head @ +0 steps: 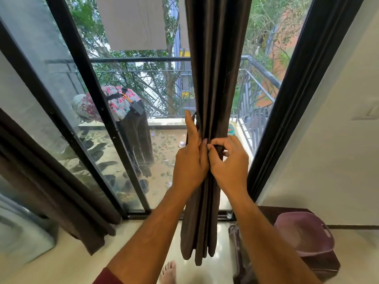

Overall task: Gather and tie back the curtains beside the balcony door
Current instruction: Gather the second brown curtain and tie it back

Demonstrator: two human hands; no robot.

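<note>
While both hands meet at its middle, the dark brown curtain (215, 78) hangs bunched in the open balcony doorway.

No writing can be read. Left hand (191, 158) lies along the folds with fingers straight, pressing them; right hand (229, 160) curls and pinches a dark tie strap (219, 150) against the bundle. Another curtain (51, 181) hangs at left by the glass door (67, 103). A mauve tub (303, 232) sits on a dark stand at right; its contents cannot be seen.
</note>
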